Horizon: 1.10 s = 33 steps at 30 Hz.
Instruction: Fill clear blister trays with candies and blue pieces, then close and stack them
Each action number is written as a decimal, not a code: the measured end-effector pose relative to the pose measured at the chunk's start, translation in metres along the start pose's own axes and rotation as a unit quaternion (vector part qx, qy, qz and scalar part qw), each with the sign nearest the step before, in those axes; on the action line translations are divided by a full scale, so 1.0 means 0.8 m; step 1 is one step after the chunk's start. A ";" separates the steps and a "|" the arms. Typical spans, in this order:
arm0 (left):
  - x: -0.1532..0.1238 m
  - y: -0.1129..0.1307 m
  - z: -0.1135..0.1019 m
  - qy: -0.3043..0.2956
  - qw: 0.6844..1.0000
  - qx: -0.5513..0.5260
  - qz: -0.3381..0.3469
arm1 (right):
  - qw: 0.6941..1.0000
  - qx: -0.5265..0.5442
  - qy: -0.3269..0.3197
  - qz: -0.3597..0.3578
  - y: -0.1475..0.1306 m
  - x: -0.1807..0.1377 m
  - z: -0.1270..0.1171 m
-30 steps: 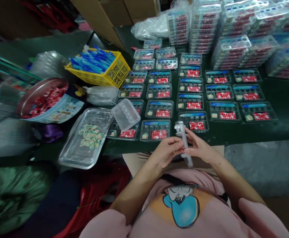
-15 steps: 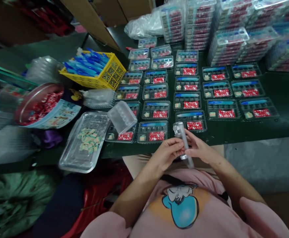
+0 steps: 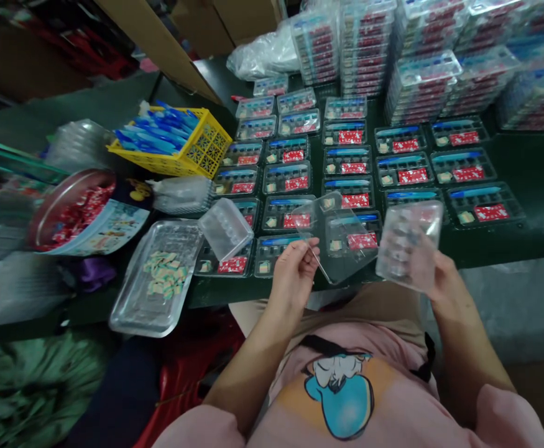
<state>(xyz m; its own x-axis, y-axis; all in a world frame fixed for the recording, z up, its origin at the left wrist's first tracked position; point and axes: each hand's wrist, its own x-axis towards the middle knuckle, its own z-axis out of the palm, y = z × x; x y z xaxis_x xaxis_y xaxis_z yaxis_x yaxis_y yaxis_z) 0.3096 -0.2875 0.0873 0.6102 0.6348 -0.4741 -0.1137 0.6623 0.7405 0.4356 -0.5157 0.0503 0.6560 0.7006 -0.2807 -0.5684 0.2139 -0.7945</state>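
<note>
My left hand (image 3: 298, 260) pinches the near left edge of a thin clear plastic tray (image 3: 334, 249), tilted above the front of the table. Through it I see a filled tray with a blue pen and a red patterned packet (image 3: 363, 241). In my right hand (image 3: 444, 279) are clear plastic trays with moulded hollows (image 3: 406, 249), apparently nested, lifted to the right. Rows of filled clear trays (image 3: 286, 177) lie beyond both hands, each with a blue pen, a red packet and a small pale block. Another clear tray (image 3: 227, 229) rests tilted over the left column.
At left stand a yellow basket (image 3: 211, 146) of blue pens, a metal tray (image 3: 134, 305) of small pale green-edged blocks, and a round tin (image 3: 38, 214) of red packets. Tall stacks of filled trays (image 3: 367, 50) rise at the back right, beside a cardboard box (image 3: 155, 43).
My hands have moved apart. The clear plastic held together between them is now split: one thin tray in my left hand, the rest carried right in my right hand.
</note>
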 end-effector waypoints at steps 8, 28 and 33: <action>0.022 -0.067 0.038 0.019 0.998 -0.067 0.004 | 0.996 -0.057 0.065 -0.037 -0.021 -0.010 -0.045; -0.012 -0.071 0.024 -0.307 0.836 0.444 0.096 | 1.000 0.028 0.007 -0.011 0.017 0.016 -0.038; 0.053 -0.065 0.033 -0.287 0.563 0.691 0.351 | 0.997 0.061 0.020 -0.039 0.009 0.012 -0.045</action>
<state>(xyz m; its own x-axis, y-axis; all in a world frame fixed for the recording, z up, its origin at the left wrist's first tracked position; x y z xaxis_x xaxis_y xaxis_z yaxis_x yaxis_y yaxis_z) 0.3625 -0.3056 0.0413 0.9932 0.0507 0.1045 -0.0084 -0.8658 0.5003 0.4561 -0.5321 0.0225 0.7181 0.6515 -0.2448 -0.5699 0.3486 -0.7441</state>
